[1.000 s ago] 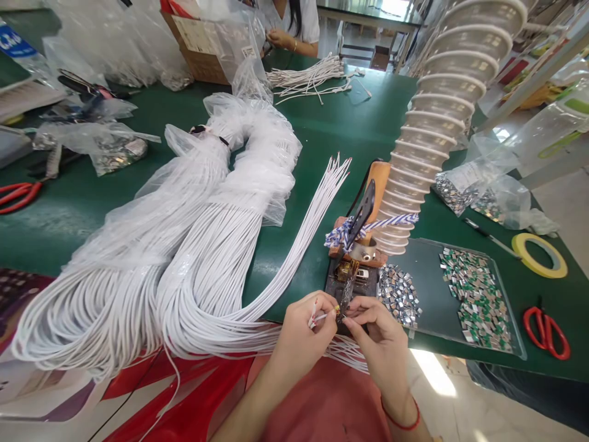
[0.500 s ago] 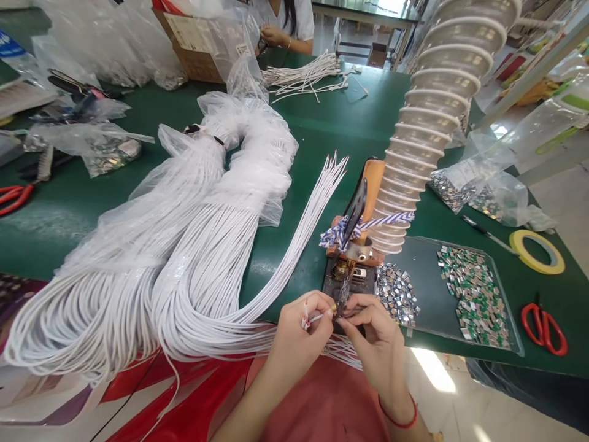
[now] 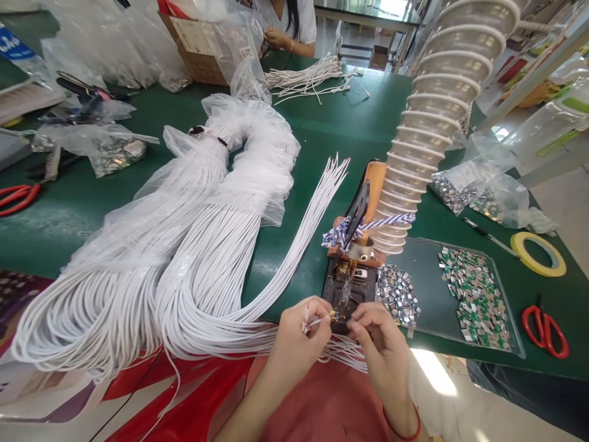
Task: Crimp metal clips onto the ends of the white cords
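My left hand [image 3: 304, 328] pinches the end of a white cable [image 3: 314, 322], whose small coloured wires point toward the dark fixture [image 3: 343, 294]. Just right of it, my right hand [image 3: 377, 334] has its fingertips together; what they hold, if anything, is too small to make out. Both hands are at the fixture's front edge, a small gap between them. A large bundle of white cables [image 3: 207, 270], partly wrapped in clear plastic, lies to the left, with a thinner strand of cables curving up beside the fixture. Small metal connectors [image 3: 398, 294] lie right of the fixture.
A ribbed clear hose [image 3: 432, 123] rises behind the fixture. At the right are a tray [image 3: 515, 325] with green-and-silver parts [image 3: 481, 301], yellow tape [image 3: 538, 253] and red scissors [image 3: 545, 331]. Another person's hand [image 3: 276, 38] shows at the far side, near more white cables [image 3: 306, 77].
My right hand has moved slightly right and down, away from my left hand, widening the gap between them. The coloured wire ends now show more clearly.
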`<action>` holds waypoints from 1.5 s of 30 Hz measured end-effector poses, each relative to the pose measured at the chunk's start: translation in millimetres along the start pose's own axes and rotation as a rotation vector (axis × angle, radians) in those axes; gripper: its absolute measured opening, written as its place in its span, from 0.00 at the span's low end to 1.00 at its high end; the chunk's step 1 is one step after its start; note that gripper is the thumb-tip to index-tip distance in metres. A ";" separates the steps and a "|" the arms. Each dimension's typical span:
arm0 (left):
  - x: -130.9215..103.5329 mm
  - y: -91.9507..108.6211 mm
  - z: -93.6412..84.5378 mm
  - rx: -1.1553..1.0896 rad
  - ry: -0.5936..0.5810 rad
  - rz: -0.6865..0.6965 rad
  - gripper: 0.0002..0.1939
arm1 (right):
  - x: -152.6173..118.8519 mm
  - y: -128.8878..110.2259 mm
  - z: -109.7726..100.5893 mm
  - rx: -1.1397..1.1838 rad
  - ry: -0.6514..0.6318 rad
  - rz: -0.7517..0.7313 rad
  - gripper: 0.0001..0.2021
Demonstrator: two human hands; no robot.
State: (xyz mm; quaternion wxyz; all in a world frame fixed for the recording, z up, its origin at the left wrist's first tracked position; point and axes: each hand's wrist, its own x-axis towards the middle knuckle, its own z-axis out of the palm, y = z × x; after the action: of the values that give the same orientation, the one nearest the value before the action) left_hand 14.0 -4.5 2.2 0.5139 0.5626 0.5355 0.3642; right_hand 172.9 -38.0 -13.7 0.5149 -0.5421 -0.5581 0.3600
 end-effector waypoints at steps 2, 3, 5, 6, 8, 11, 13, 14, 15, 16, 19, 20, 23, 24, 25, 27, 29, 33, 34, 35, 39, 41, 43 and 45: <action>-2.5 -2.6 -1.4 -0.011 -0.019 -0.019 0.11 | -4.5 0.9 -4.2 -0.039 -0.006 0.009 0.06; -4.5 -4.2 -2.0 -0.017 -0.034 -0.029 0.11 | -6.8 1.0 -6.3 -0.067 -0.027 0.013 0.06; -9.7 -6.9 -2.2 -0.027 -0.069 -0.047 0.11 | -10.9 0.5 -9.8 -0.122 -0.089 0.027 0.04; -12.8 -7.7 -1.9 -0.029 -0.088 -0.053 0.11 | -12.9 -0.1 -11.1 -0.138 -0.132 0.039 0.04; -19.0 -7.8 -0.6 -0.040 -0.122 -0.061 0.11 | -16.7 -1.8 -12.5 -0.138 -0.224 0.079 0.05; -26.2 -5.4 1.9 -0.096 -0.186 -0.067 0.10 | -22.8 -4.7 -12.2 -0.067 -0.300 0.190 0.06; -29.0 -4.3 2.7 -0.148 -0.222 -0.069 0.10 | -26.4 -6.6 -11.2 -0.012 -0.295 0.259 0.09; -29.9 -4.2 2.7 -0.172 -0.235 -0.066 0.10 | -27.7 -7.6 -10.8 0.011 -0.287 0.273 0.09; -30.6 -4.5 2.3 -0.193 -0.244 -0.059 0.10 | -28.6 -8.8 -10.5 0.028 -0.278 0.271 0.09; -31.2 -4.9 1.7 -0.212 -0.252 -0.049 0.10 | -29.0 -10.0 -10.4 0.040 -0.273 0.254 0.09; -33.4 -5.1 -1.1 -0.245 -0.276 -0.021 0.11 | -27.6 -13.6 -11.0 0.060 -0.259 0.149 0.07; -34.2 -4.3 -2.1 -0.245 -0.287 -0.017 0.11 | -26.6 -14.5 -12.1 0.057 -0.251 0.111 0.07; -37.0 -0.1 -3.9 -0.255 -0.370 -0.028 0.16 | -24.3 -15.6 -21.5 0.019 -0.245 0.031 0.06; -37.8 1.1 -3.7 -0.266 -0.402 -0.036 0.18 | -24.3 -15.3 -27.6 -0.002 -0.247 0.026 0.06; -38.4 1.7 -3.0 -0.276 -0.422 -0.041 0.21 | -24.7 -15.0 -35.3 -0.020 -0.245 0.029 0.05; -39.2 -0.1 -0.4 -0.299 -0.412 -0.046 0.24 | -26.3 -14.9 -54.3 -0.046 -0.232 0.054 0.05; -39.5 -6.1 3.6 -0.361 -0.379 -0.086 0.26 | -27.8 -16.8 -74.2 -0.061 -0.269 0.049 0.04; -39.4 -20.5 14.0 -0.582 -0.505 -0.323 0.30 | -24.3 -29.6 -89.6 -0.230 -0.454 0.009 0.09; -39.4 -22.1 16.9 -0.612 -0.556 -0.356 0.30 | -22.1 -33.6 -85.9 -0.266 -0.491 0.010 0.08; -39.3 -22.4 19.7 -0.630 -0.611 -0.371 0.31 | -19.8 -37.3 -79.7 -0.279 -0.501 -0.003 0.06; -38.9 -12.5 28.2 -0.560 -0.739 -0.311 0.28 | -12.1 -46.5 -46.4 -0.266 -0.413 -0.001 0.05; -39.4 -5.0 27.6 -0.435 -0.706 -0.241 0.21 | -10.7 -47.3 -34.5 -0.202 -0.431 0.010 0.05; -40.8 0.9 23.0 -0.320 -0.686 -0.209 0.15 | -10.5 -45.8 -28.7 -0.123 -0.445 0.005 0.05; -42.5 3.9 15.8 -0.253 -0.662 -0.176 0.16 | -11.0 -42.8 -27.6 -0.072 -0.400 -0.007 0.07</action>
State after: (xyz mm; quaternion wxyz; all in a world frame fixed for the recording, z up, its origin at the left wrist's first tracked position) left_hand 23.2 -48.7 8.7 0.7544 0.5337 0.3370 0.1802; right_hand 188.2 -59.6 31.2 0.3755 -0.4758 -0.6635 0.4385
